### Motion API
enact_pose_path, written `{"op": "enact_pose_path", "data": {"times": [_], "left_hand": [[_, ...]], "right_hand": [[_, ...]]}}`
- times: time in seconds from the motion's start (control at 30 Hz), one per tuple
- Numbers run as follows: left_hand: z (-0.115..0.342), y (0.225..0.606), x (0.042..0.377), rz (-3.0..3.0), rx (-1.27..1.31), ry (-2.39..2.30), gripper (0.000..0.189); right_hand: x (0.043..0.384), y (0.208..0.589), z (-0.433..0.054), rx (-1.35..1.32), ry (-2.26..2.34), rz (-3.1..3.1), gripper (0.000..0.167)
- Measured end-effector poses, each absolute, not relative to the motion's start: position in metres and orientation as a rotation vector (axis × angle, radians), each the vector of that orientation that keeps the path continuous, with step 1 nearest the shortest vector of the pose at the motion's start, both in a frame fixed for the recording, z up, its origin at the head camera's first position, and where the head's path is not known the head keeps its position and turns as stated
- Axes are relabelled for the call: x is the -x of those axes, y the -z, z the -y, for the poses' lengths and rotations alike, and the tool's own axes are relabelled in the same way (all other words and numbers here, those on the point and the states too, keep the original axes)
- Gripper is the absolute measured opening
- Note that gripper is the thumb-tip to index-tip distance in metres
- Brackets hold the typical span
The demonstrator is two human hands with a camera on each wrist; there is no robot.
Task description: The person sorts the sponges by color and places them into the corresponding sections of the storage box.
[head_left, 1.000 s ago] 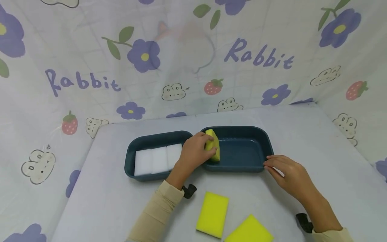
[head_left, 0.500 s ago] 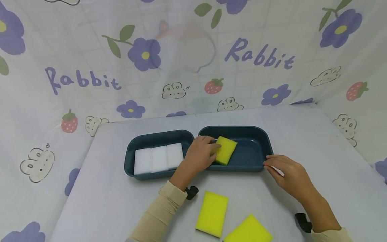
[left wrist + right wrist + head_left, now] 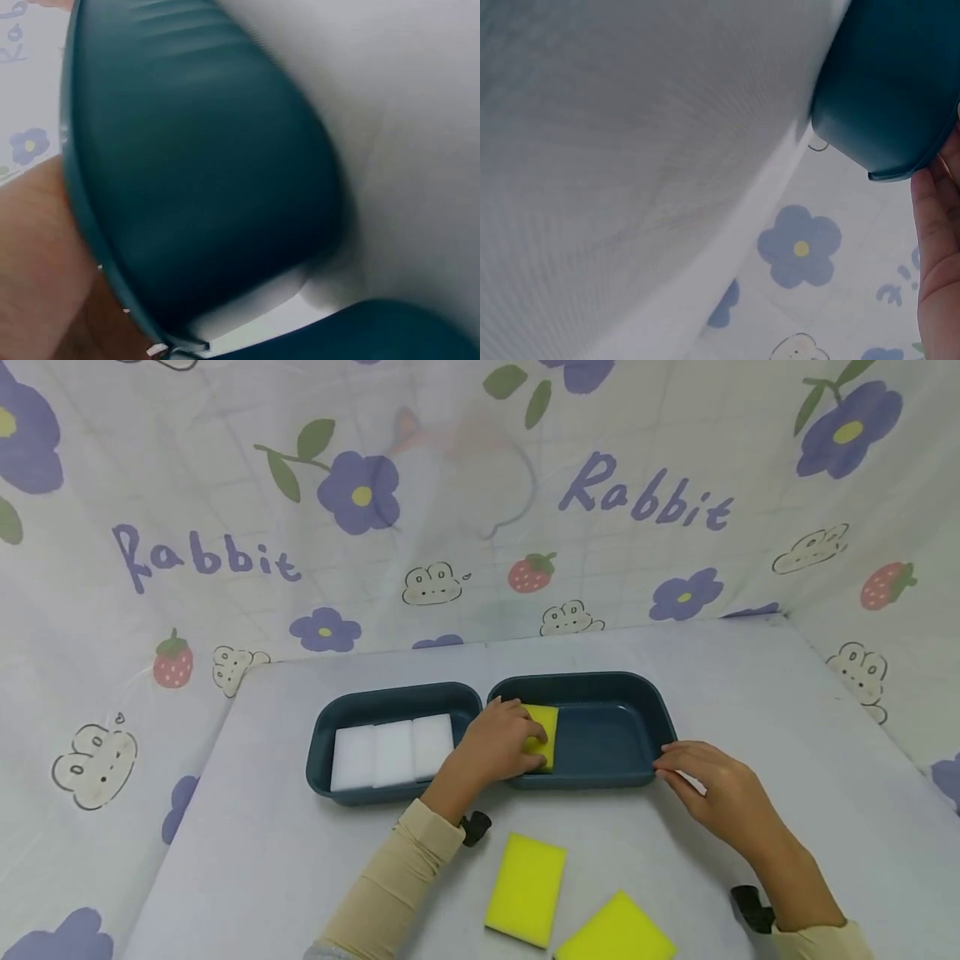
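Inside the right dark teal tray (image 3: 607, 747), a yellow sponge (image 3: 545, 717) lies flat against the left end. My left hand (image 3: 491, 743) reaches over the tray's left rim and holds the sponge with bent fingers, hiding its left part. In the left wrist view that hand (image 3: 34, 262) shows behind a tray wall (image 3: 202, 150), and the sponge is hidden. At the tray's front right corner, my right hand (image 3: 720, 785) pinches the rim between thumb and fingers. The right wrist view shows its fingers (image 3: 934, 225) at the tray's edge.
To the left, a second teal tray (image 3: 321, 768) holds three white sponges (image 3: 393, 753) side by side. Two more yellow sponges, one upright-set (image 3: 527, 889) and one turned askew (image 3: 618, 931), lie on the white table (image 3: 262, 860) in front. A printed curtain (image 3: 465, 510) hangs behind.
My left hand has shifted the yellow sponge from standing at the tray's left end, to lying askew, then left and square against that end. My right hand stays on the rim.
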State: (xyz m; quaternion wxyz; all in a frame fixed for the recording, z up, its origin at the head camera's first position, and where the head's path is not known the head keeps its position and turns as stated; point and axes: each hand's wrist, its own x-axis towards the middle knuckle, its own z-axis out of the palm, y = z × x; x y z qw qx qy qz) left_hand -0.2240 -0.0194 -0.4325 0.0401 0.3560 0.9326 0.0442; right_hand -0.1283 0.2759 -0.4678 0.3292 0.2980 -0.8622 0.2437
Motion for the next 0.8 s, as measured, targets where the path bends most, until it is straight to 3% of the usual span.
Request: {"op": "enact_pose_path", "data": {"times": [0.27, 0.8], "left_hand": [[0.027, 0.429, 0.220, -2.884, -0.966, -0.161, 0.031], [0.065, 0.440, 0.190, -2.911, -1.284, -0.772, 0.022]], "right_hand": [[0.128, 0.468, -0.277, -0.775, -0.623, 2.264, 0.056], [0.128, 0.468, -0.277, -0.767, -0.655, 2.250, 0.059]]}}
